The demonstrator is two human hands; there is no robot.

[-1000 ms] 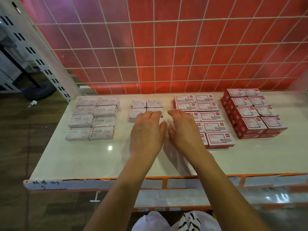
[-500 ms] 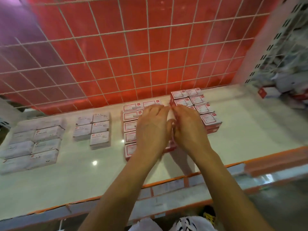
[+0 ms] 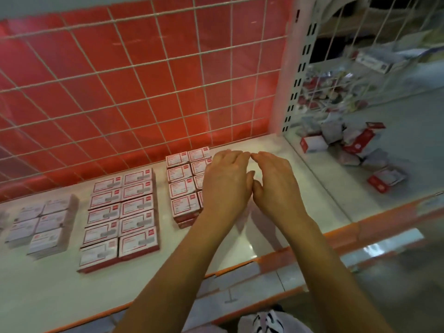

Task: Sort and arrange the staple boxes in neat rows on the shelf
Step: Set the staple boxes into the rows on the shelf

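Three blocks of staple boxes [image 3: 134, 207] sit in rows on the shelf [image 3: 304, 168]. A sideways brush could skew the rightmost stack [image 3: 182, 188], and the loose pile [image 3: 355, 145] in the next bay is unsorted. The left hand [image 3: 228, 186] hovers over that stack's right column, the right hand [image 3: 276, 186] over bare shelf. Their fingers [image 3: 230, 157] are straight, together and grip nothing; contact is unclear.

Left hand [image 3: 228, 183] and right hand [image 3: 276, 186] are side by side, palms down, fingers relaxed. The left one covers the right edge of a block of red-and-white cardboard staple boxes [image 3: 182, 186], the right one's over the bare pale shelf [image 3: 300, 169]. Jumbled loose boxes [image 3: 355, 147] lie way off right.
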